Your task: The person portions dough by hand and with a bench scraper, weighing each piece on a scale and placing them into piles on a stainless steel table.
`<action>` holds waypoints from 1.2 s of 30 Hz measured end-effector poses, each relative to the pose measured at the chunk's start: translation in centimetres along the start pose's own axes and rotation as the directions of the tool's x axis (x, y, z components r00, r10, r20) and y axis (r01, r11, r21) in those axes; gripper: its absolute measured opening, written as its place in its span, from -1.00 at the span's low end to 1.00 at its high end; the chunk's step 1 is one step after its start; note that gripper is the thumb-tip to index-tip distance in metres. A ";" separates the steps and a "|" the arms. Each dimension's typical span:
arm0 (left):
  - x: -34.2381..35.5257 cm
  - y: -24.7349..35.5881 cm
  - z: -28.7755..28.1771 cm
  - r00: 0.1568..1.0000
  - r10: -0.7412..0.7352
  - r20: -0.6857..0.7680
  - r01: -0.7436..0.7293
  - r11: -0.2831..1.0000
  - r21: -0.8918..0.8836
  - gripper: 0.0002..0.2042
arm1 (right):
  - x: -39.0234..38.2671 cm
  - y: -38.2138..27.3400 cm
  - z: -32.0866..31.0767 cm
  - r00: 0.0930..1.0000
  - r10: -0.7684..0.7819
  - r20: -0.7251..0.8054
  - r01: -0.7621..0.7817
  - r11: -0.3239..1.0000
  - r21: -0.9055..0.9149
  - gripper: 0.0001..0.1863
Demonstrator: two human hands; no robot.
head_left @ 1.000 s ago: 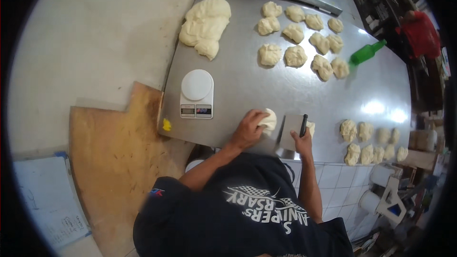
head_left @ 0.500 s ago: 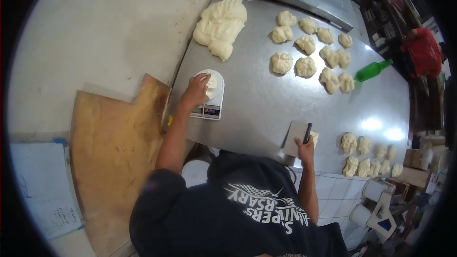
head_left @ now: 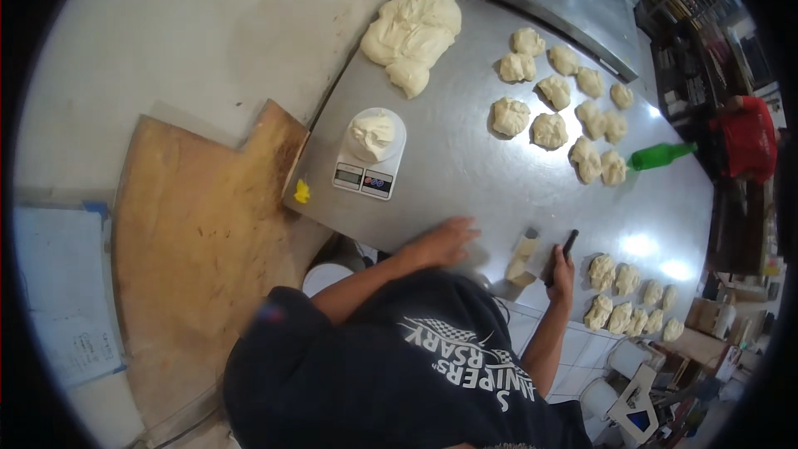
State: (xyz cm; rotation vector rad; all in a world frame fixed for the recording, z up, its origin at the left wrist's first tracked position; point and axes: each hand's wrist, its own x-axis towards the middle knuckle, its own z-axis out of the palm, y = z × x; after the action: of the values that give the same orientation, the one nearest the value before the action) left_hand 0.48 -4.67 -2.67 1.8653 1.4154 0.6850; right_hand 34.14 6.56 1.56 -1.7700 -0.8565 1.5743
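Note:
A lump of dough point(head_left: 373, 134) rests on the round pan of a white kitchen scale point(head_left: 342, 189), with no hand on it. My left hand point(head_left: 449, 241) is over the near edge of the steel table, fingers stretched out, slightly blurred and holding nothing. To its right, my right hand point(head_left: 562, 276) is closed around the black handle of a dough scraper point(head_left: 571, 242). The flat blade is tilted and partly hard to make out against the table. Beyond the scale lies a large slab of soft dough point(head_left: 413, 33).
Several dough pieces point(head_left: 549, 130) sit toward the far right, and more dough lumps point(head_left: 602, 271) are near the right front edge. A green bottle point(head_left: 662, 155) lies beside them. A yellow scrap point(head_left: 302, 191) is at the left corner. A person in red point(head_left: 744, 140) is at far right.
My left hand has left the dough on the scale and moved right toward the table's near edge. My right hand has shifted slightly right with the scraper, and the view has shifted.

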 end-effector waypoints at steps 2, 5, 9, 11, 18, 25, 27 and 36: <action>0.0 2.9 0.2 0.995 0.035 0.089 -0.023 0.991 -0.133 -0.42 | 0.7 -0.5 -0.3 0.992 0.011 0.126 -0.008 1.000 -0.024 -0.62; 0.5 3.4 -0.2 0.978 -0.017 0.210 0.062 0.976 -0.209 -0.43 | 0.0 -2.2 2.3 0.965 0.121 0.231 -0.113 0.992 -0.047 -0.60; 1.5 2.3 1.2 0.990 0.008 0.140 0.023 0.975 -0.222 -0.44 | -4.4 -4.8 6.7 0.924 0.131 0.361 -0.150 0.988 0.026 -0.51; 1.4 2.9 0.9 0.990 -0.093 0.111 0.114 0.973 -0.203 -0.48 | -6.3 -6.1 8.2 0.893 0.118 0.435 -0.196 0.970 0.140 -0.52; 0.8 0.3 0.7 0.929 -0.291 0.228 0.277 0.143 -0.950 -0.59 | -9.1 -8.8 12.0 0.927 -0.039 0.373 -0.117 0.916 0.384 -0.60; -0.5 0.3 -2.6 0.853 -0.466 -0.233 0.472 0.881 -0.035 -0.66 | -4.1 -0.7 10.7 0.957 -0.185 0.225 0.250 0.919 -0.304 -0.52; -0.4 0.6 -2.9 0.857 -0.463 -0.226 0.470 0.882 -0.024 -0.67 | -3.6 0.6 10.9 0.917 -0.312 0.248 0.399 0.742 -0.539 -0.53; -0.7 1.1 -4.1 0.881 -0.385 -0.276 0.426 0.898 0.108 -0.69 | -8.8 -3.6 15.8 0.797 -0.508 0.326 0.509 0.274 -0.816 -0.68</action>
State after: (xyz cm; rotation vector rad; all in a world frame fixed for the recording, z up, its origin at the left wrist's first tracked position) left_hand -2.17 -4.72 0.75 1.5577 2.0098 0.6148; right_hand 17.46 2.09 7.98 -1.7444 -2.3044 0.6303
